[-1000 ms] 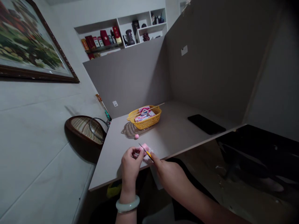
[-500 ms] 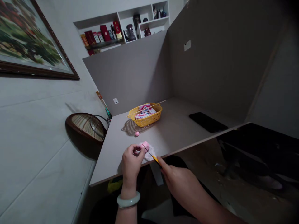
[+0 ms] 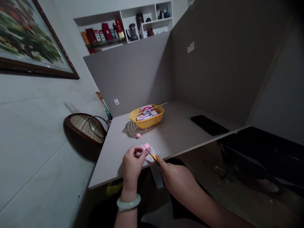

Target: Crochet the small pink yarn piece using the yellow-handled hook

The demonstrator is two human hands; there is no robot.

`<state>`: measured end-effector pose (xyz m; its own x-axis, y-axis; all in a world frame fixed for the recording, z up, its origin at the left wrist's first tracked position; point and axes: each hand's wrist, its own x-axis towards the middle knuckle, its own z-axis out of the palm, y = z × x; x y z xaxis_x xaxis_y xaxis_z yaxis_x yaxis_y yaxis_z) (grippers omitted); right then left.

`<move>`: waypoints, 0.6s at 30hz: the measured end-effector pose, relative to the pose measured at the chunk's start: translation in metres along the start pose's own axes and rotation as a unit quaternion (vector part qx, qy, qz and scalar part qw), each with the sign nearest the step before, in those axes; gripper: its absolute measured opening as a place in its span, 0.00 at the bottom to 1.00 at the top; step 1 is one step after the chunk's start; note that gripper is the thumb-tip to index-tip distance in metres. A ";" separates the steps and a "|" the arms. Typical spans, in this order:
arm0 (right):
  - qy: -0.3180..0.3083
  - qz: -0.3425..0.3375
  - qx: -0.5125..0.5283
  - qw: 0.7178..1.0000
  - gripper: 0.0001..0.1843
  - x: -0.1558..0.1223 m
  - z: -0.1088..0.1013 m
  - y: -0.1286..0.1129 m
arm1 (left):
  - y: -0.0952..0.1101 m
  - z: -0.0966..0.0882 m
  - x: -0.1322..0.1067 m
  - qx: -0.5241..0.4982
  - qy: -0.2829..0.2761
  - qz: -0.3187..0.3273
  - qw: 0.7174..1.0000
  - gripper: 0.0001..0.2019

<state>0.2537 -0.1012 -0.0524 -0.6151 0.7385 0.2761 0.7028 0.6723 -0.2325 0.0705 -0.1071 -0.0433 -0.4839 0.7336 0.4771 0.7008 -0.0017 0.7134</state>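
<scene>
Desk (image 3: 175, 133), pink block (image 3: 147, 146) against left fingers (image 3: 142, 155)

Tool handle (image 3: 154, 156): plastic by appearance, smooth.
Tool blade (image 3: 147, 151): dark; metal is suggested.
Block (image 3: 147, 146): matt, soft-looking.
Sheet (image 3: 152, 158): thin, crumpled; paper or film cannot be determined.
Basket (image 3: 149, 122): perforated plastic; slight gloss is seen.
Stick (image 3: 148, 110): pale, wood-like.
Desk (image 3: 175, 133): smooth, finished matt.
Bangle (image 3: 129, 203): polished, glossy; stone is suggested.
Picture frame (image 3: 68, 65): dark wood by appearance.
</scene>
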 end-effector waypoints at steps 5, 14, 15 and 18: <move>-0.004 -0.010 0.007 1.000 0.31 0.010 -0.002 -0.004 | -0.002 0.000 0.000 0.005 0.001 0.003 1.000 0.10; -0.007 -0.003 0.000 1.000 0.29 0.004 -0.007 -0.002 | -0.002 0.001 -0.001 0.024 0.016 0.016 0.999 0.11; -0.007 -0.003 0.002 1.000 0.30 0.008 -0.009 -0.004 | -0.001 0.001 -0.001 0.021 0.013 0.015 1.000 0.11; -0.005 -0.008 0.009 1.000 0.32 0.010 -0.010 -0.005 | -0.001 0.000 -0.001 0.009 0.009 0.009 1.000 0.10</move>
<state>0.2478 -0.0978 -0.0397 -0.6306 0.7274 0.2704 0.6861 0.6854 -0.2439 0.0701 -0.1078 -0.0442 -0.4813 0.7208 0.4988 0.7179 -0.0024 0.6961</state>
